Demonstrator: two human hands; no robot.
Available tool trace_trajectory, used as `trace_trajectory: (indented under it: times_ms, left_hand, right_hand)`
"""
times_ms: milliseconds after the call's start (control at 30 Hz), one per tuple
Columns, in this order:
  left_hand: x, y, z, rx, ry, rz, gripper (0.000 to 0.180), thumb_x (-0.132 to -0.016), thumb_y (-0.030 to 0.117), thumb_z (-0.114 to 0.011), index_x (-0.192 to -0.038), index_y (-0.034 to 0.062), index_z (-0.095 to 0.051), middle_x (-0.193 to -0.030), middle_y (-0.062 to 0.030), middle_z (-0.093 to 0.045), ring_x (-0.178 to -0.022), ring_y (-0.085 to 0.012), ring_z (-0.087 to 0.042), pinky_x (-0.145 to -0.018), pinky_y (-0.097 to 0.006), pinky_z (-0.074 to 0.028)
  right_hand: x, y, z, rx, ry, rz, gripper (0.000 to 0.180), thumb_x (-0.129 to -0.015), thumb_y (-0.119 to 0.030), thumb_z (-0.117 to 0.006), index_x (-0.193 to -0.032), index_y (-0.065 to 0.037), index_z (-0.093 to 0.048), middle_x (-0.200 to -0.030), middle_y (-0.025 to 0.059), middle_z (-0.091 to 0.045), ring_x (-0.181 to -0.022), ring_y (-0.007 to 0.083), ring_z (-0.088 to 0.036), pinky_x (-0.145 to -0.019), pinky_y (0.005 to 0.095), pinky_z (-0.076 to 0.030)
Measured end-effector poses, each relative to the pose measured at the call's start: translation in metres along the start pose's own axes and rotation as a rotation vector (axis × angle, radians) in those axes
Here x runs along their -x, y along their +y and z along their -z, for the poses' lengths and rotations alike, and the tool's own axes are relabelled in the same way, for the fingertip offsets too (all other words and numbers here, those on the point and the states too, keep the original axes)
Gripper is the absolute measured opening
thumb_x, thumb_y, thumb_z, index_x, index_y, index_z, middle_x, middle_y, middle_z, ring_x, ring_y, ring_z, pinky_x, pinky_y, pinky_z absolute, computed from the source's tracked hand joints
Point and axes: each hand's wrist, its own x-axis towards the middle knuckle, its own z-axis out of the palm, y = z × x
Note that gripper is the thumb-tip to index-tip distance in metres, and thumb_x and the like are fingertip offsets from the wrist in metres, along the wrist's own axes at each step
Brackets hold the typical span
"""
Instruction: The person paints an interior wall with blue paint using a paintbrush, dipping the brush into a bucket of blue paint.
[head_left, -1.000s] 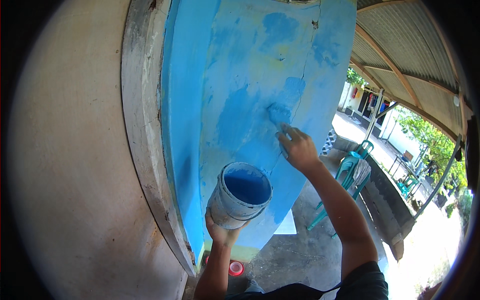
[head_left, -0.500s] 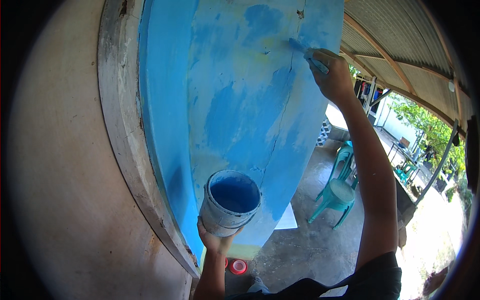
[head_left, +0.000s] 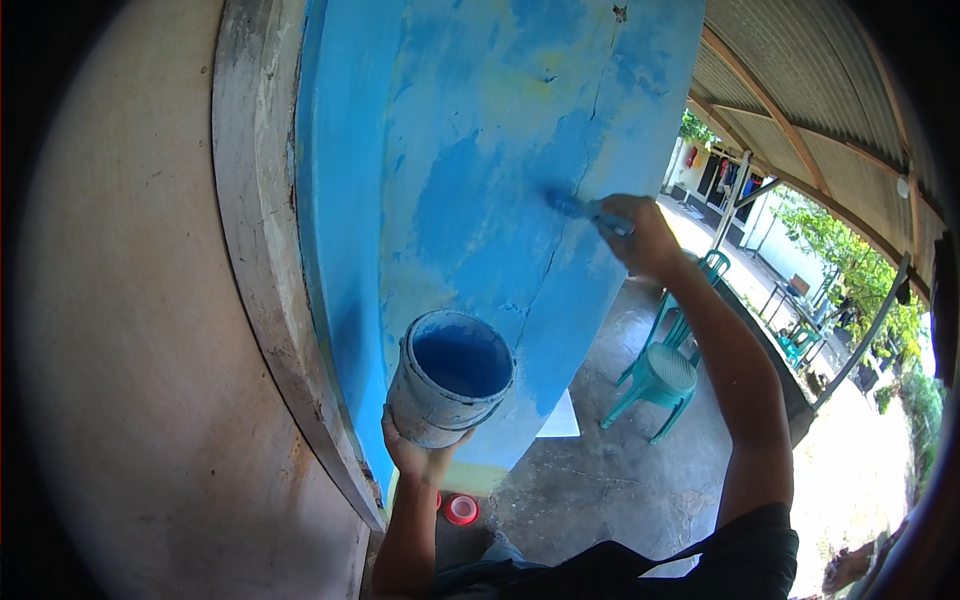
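My left hand [head_left: 418, 456] holds a white paint can [head_left: 447, 381] from below, close to the wall; blue paint fills its inside. My right hand [head_left: 645, 238] is raised and grips a paintbrush [head_left: 585, 208] whose blue bristles touch the blue wall panel [head_left: 520, 150] beside a long crack. The panel is patchy, with darker fresh blue over paler blue and yellowish spots.
A pale, worn door frame [head_left: 265, 250] borders the panel on the left. A teal plastic stool [head_left: 655, 375] stands on the concrete floor [head_left: 620, 480], with more teal chairs [head_left: 800, 340] behind. A red lid [head_left: 461, 509] lies near my feet. A corrugated roof [head_left: 800, 80] covers the porch.
My right hand has come down from the top of the panel to its middle with the brush. The paint can has stayed in my left hand at about the same spot.
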Motion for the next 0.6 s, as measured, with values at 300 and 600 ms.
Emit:
trace_trajectory:
  times_ms: [300, 600]
  left_hand:
    - [0.006, -0.004, 0.002, 0.051, -0.013, 0.034, 0.072, -0.101, 0.066, -0.041, -0.163, 0.0293, -0.035, -0.171, -0.0066, -0.03, -0.155, -0.0373, -0.03, -0.115, -0.072, -0.025]
    - [-0.006, -0.008, -0.001, 0.087, 0.024, 0.047, 0.074, -0.1, 0.066, -0.042, -0.163, 0.0283, -0.033, -0.171, -0.008, -0.029, -0.155, -0.0389, -0.03, -0.115, -0.073, -0.025]
  right_hand:
    - [-0.022, 0.021, 0.035, 0.291, 0.43, 0.108, 0.02, -0.085, -0.002, -0.073, -0.105, -0.003, -0.075, -0.12, 0.0184, -0.073, -0.099, 0.0377, -0.074, -0.088, 0.0438, -0.061]
    - [0.066, -0.034, -0.066, -0.061, -0.208, 0.0, 0.031, -0.075, -0.001, -0.078, -0.105, -0.005, -0.072, -0.108, 0.0163, -0.072, -0.096, 0.0381, -0.072, -0.084, 0.0446, -0.059]
